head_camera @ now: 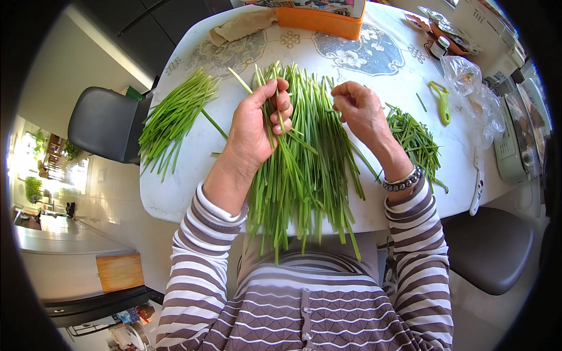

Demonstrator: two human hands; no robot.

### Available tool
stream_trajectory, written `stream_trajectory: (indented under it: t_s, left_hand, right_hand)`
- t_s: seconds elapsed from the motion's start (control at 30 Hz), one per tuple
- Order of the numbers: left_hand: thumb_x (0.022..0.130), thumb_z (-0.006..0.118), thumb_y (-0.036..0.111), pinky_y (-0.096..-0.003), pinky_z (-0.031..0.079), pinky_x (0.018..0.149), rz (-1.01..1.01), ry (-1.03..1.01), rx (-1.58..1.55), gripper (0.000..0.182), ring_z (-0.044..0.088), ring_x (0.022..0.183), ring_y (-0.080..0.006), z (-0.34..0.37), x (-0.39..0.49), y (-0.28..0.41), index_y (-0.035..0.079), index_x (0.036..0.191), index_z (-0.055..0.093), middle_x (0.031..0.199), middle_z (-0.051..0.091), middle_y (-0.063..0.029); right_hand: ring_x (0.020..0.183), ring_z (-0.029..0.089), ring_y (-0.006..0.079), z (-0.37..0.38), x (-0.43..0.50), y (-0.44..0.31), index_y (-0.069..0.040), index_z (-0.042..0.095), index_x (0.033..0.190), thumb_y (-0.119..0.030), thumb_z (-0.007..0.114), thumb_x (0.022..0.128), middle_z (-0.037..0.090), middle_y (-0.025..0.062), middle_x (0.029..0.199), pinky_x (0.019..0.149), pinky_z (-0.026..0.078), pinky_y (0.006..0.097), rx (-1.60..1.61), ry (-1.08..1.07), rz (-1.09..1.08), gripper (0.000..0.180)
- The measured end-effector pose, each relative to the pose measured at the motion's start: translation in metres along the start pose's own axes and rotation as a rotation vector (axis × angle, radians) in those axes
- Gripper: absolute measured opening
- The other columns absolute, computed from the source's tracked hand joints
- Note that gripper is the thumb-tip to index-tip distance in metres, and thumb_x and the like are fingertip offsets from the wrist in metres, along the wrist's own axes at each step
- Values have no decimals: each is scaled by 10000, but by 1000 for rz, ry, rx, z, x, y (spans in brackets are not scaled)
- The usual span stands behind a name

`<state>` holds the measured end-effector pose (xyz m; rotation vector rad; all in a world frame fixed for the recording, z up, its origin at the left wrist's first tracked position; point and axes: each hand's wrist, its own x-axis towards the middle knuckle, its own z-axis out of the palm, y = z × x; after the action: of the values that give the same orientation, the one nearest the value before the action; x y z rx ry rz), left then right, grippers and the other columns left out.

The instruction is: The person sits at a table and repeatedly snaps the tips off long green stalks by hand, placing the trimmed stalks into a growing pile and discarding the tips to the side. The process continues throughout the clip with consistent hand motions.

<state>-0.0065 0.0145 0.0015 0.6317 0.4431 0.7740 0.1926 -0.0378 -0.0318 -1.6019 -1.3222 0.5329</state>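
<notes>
A large pile of garlic chives lies on the marble-patterned table, its leaf ends hanging over the near edge. Above the pile's left part, my left hand is closed around a few chive stalks. My right hand hovers at the pile's right side, fingers curled and fingertips pinched together; whether something small is between them cannot be told. To the left rests a smaller bunch of chives, with one stalk reaching toward my left wrist. A heap of short, loose green pieces lies to the right, beyond my right wrist.
An orange box and a folded cloth are at the far edge. On the right are a green peeler, a clear plastic bag, a small bottle and a white-handled knife. Chairs stand at both sides.
</notes>
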Motion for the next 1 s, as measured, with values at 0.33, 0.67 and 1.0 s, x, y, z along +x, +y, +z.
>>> stream_trajectory:
  t_s: [0.33, 0.67, 1.0]
  left_hand:
    - [914, 494, 212, -208, 323, 457, 13, 41, 33, 127, 369, 567, -89, -3, 1, -3, 89, 930, 517, 629, 421, 23]
    - [923, 476, 200, -221, 362, 449, 82, 132, 42, 147, 437, 534, -88, 7, -1, -5, 63, 936, 527, 689, 512, -9]
    - [875, 579, 164, -169, 286, 388, 91, 136, 163, 167, 342, 459, -22, 4, -3, -7, 50, 993, 547, 736, 514, 9]
  right_hand:
    - [672, 632, 315, 13, -7, -10, 17, 643, 750, -205, 610, 735, 637, 173, 687, 650, 501, 380, -313, -132, -116, 225]
    - [616, 576, 232, 2, -5, -14, 61, 606, 782, -150, 534, 746, 605, 168, 662, 624, 475, 343, -72, -12, 85, 226]
    - [595, 530, 109, -5, -10, -28, 24, 560, 818, -98, 538, 823, 585, 62, 678, 546, 436, 246, 476, -178, 27, 124]
